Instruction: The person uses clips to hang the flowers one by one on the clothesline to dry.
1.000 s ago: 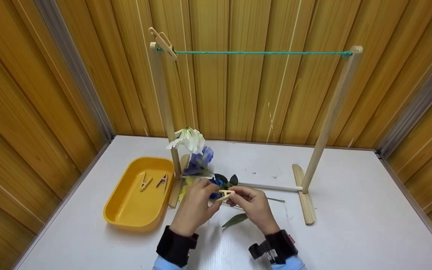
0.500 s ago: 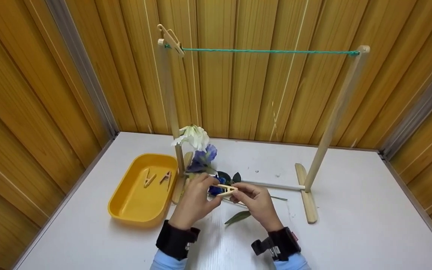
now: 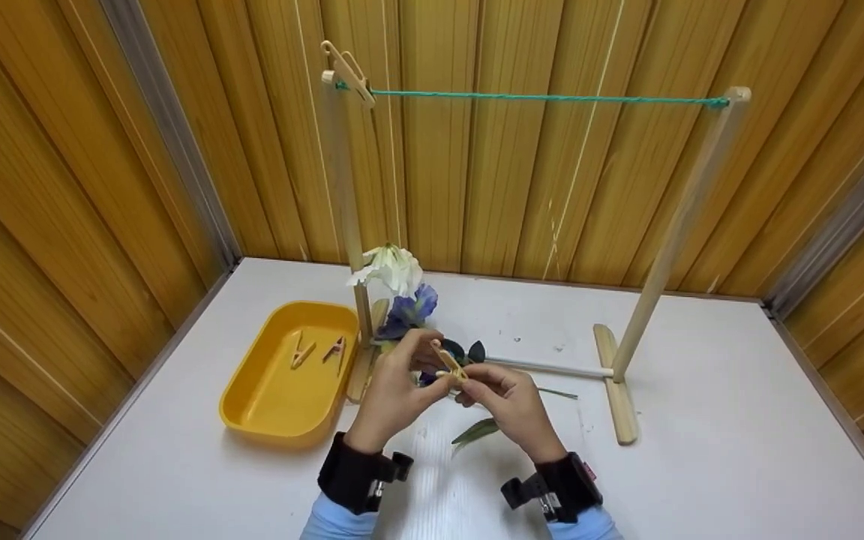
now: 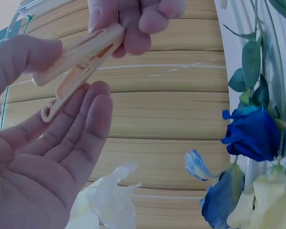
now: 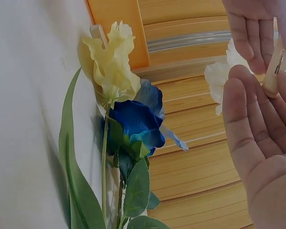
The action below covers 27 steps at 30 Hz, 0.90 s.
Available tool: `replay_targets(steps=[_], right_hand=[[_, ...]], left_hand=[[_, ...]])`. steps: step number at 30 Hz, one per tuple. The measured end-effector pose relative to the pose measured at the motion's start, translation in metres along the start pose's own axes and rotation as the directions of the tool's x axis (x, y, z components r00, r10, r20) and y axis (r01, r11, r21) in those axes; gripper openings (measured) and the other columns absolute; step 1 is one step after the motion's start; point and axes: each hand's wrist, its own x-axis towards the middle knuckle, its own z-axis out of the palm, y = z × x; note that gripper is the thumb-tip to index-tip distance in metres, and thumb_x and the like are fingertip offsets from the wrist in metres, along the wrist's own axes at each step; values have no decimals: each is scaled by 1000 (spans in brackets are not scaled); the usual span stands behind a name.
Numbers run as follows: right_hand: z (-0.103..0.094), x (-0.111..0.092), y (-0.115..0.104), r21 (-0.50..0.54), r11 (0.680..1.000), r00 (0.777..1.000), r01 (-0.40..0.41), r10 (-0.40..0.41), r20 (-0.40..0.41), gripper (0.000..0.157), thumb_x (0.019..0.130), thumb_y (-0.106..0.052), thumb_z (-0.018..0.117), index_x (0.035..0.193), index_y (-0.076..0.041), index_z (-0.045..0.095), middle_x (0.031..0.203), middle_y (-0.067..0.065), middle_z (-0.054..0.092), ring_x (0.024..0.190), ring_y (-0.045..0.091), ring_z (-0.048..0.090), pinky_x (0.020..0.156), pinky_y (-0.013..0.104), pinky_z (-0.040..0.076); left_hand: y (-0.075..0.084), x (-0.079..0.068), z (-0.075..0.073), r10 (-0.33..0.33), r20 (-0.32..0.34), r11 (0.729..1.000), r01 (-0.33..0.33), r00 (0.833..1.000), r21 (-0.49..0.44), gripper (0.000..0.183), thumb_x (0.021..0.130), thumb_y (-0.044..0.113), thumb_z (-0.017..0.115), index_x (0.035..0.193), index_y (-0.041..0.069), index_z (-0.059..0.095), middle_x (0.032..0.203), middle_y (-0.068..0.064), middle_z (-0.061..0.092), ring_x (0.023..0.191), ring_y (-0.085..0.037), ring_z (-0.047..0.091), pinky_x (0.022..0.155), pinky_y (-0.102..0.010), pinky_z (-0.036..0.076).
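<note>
Your left hand [image 3: 396, 384] pinches the legs of a beige clothespin [image 3: 449, 361] between thumb and fingers, while your right hand [image 3: 511, 397] grips its other end, right of the yellow tray [image 3: 282, 409]. Should your left thumb slide off, the clothespin could spring away. Pins total four: yours, two pegs [image 3: 301, 351] inside the tray, one clip [image 3: 349, 73] high above its right side. Right of the tray, four flowers: white flower [image 3: 391, 270], purple-blue flower [image 3: 409, 310], blue rose [image 4: 254, 132], yellow flower [image 5: 113, 67].
</note>
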Motion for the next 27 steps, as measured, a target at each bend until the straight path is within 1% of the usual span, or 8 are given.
replay_targets(steps=[3, 6, 8, 10, 14, 18, 22, 27], right_hand=[[0, 0, -1, -20, 1000, 1000, 1, -1, 2, 24, 99, -2, 65, 115, 17, 67, 101, 34, 70, 84, 11, 73, 77, 29, 62], [-3, 0, -1, -66, 998, 1000, -18, 16, -19, 24, 98, -2, 67, 115, 14, 68, 102, 30, 72, 86, 12, 73, 79, 27, 61], [-7, -1, 2, -133, 990, 999, -36, 31, -41, 23, 96, -3, 70, 115, 11, 70, 103, 26, 73, 89, 12, 73, 81, 24, 60], [-12, -1, 4, -218, 974, 997, -58, 47, -55, 21, 95, -2, 72, 113, 9, 72, 103, 22, 75, 92, 12, 73, 82, 22, 58], [-23, -1, 10, -408, 909, 996, -83, 67, -54, 14, 91, 6, 69, 104, 5, 75, 99, 18, 76, 89, 16, 72, 81, 24, 58], [-32, -3, 17, -555, 825, 995, -103, 86, -57, 24, 81, 15, 64, 97, 3, 76, 93, 16, 76, 83, 23, 71, 77, 29, 58], [-38, -7, 23, -641, 754, 989, -142, 138, -57, 24, 78, 15, 68, 96, 2, 76, 93, 11, 73, 84, 26, 68, 76, 33, 57], [-41, -12, 29, -718, 675, 980, -168, 192, -49, 26, 75, 17, 68, 93, 0, 76, 90, 7, 69, 83, 22, 64, 75, 36, 55]], left_hand=[[1, 0, -1, -20, -8, 999, 20, 1000, -44, 42, 86, 6, 84, 121, 1, 61, 100, -10, 74, 91, -25, 74, 82, -40, 62], [1, 1, -1, -21, -33, 998, 19, 999, -60, 42, 85, 9, 85, 119, 0, 62, 98, -10, 74, 89, -25, 74, 80, -38, 63], [1, 1, -1, -13, -54, 998, 9, 998, -66, 43, 85, 8, 85, 120, -2, 62, 98, -11, 74, 88, -26, 74, 79, -37, 63], [0, 1, -2, -4, -74, 998, -1, 997, -68, 45, 85, 7, 84, 122, -3, 62, 98, -12, 73, 88, -26, 74, 80, -39, 63], [0, 1, -2, 1, -107, 999, -7, 994, -52, 46, 86, 8, 84, 124, -3, 62, 97, -11, 72, 88, -24, 73, 79, -40, 62], [0, 1, -3, 1, -124, 1000, -5, 992, -27, 46, 85, 9, 84, 124, -3, 62, 96, -10, 71, 88, -22, 73, 78, -41, 63], [0, 1, -3, -3, -120, 1000, 1, 993, -20, 46, 85, 7, 84, 124, -3, 62, 96, -10, 71, 88, -21, 72, 78, -42, 63], [1, 1, -3, -4, -122, 1000, 4, 993, -3, 45, 85, 8, 85, 123, -2, 63, 97, -9, 71, 88, -21, 72, 77, -41, 63]])
